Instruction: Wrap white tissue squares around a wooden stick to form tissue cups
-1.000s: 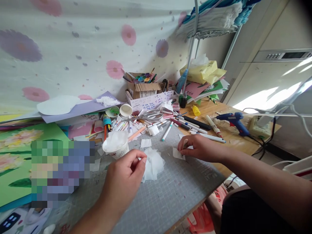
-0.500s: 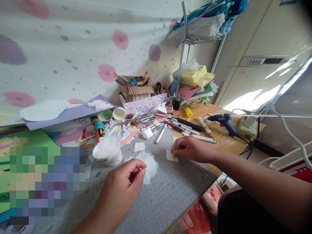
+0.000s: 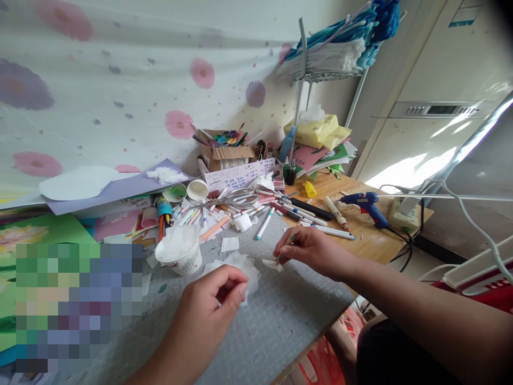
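My left hand (image 3: pixel 211 307) hovers over the grey cutting mat (image 3: pixel 264 326), its fingers pinched on the near edge of a crumpled pile of white tissue paper (image 3: pixel 240 266). My right hand (image 3: pixel 306 247) is closed around a thin stick with a green end (image 3: pixel 287 243) and presses its tip at a small white paper scrap (image 3: pixel 271 264) on the mat. A white paper cup (image 3: pixel 180 250) stuffed with tissue stands just left of the pile.
Markers, pens and scissors (image 3: pixel 240 198) litter the back of the mat. A blue glue gun (image 3: pixel 366 205) lies on the wooden desk at right with its cable. A cardboard box (image 3: pixel 226 152), coloured paper stacks and a metal rack pole (image 3: pixel 298 93) stand behind.
My right hand has lifted slightly and drawn toward me with the stick, and the small white scrap has shifted left with it. My left hand stays pinched at the tissue pile.
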